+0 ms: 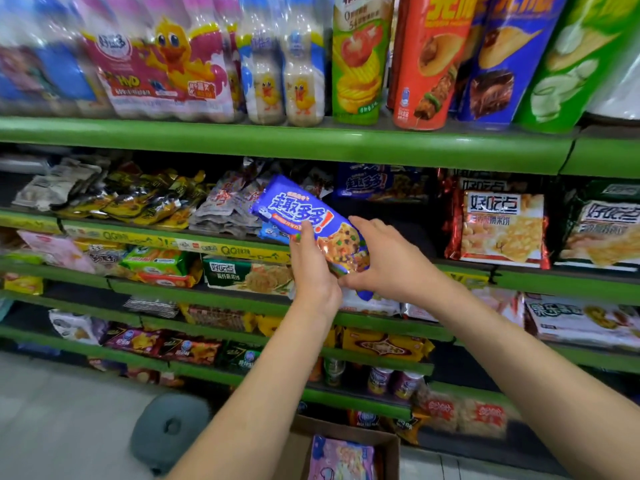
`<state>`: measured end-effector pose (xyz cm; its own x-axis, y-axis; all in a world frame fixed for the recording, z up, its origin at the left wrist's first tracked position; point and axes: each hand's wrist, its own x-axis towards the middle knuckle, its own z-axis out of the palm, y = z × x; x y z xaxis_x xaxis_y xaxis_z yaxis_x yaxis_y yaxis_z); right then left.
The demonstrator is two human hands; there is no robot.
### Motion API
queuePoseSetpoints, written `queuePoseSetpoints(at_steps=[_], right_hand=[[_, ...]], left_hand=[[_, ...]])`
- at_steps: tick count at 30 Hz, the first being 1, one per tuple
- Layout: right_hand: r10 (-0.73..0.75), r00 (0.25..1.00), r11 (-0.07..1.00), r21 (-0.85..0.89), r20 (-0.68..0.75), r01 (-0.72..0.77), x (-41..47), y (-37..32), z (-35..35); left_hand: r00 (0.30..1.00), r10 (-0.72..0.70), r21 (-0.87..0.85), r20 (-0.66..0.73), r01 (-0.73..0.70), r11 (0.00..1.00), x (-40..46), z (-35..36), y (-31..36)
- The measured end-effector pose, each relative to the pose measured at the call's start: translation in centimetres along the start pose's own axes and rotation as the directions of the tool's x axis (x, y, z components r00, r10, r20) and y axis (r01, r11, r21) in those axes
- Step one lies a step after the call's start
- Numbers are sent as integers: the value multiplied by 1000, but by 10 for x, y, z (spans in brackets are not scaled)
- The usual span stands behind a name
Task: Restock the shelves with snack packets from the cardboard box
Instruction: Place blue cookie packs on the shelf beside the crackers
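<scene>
A blue cookie packet (pixel 300 210) with red-and-white lettering is held tilted in front of the second green shelf (pixel 519 271). My left hand (pixel 311 268) grips its lower left edge, thumb on the front. My right hand (pixel 384 259) holds its lower right end, fingers curled over the top edge. Behind the packet, a dark gap on the shelf lies below another blue packet of the same kind (pixel 374 183). The cardboard box (pixel 388 441) stands on the floor at the bottom centre, with a pink packet (pixel 341 457) inside.
Drink bottles (pixel 284 64) and crisp tubes (pixel 429 60) fill the top shelf. Red cracker packets (pixel 502 226) stand right of the gap, silver and yellow packets (pixel 145 199) to its left. Lower shelves hold more snacks. A grey round stool (pixel 169 427) stands on the floor left of the box.
</scene>
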<state>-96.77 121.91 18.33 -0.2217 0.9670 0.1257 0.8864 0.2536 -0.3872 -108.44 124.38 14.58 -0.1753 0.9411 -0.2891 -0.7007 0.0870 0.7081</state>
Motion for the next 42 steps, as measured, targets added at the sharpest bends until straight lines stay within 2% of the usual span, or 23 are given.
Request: queuePoseSetpoints(at_steps=[3,10,19,24,42], right_hand=[[27,1000,1000,-8,12,-27,-8,6,3],[-94,995,992,-82,-17,93,-9,34,-32],[-151,984,987,-65,-99,145,-16,50,-34],[-163,983,985,-63,-89,158,-15,52,-33],[-196,973,979,-76,-119,188,-16,53,-32]], left_hand=[[999,-24,-6,43,24,1000,-8,-1,-10],[993,16,-18,113,-14,1000,-8,-28,13],[981,71,45,179,-80,996,-7,-54,30],[972,75,57,222,-90,994,-6,-59,29],[976,63,90,209,-83,992,-2,-61,32]])
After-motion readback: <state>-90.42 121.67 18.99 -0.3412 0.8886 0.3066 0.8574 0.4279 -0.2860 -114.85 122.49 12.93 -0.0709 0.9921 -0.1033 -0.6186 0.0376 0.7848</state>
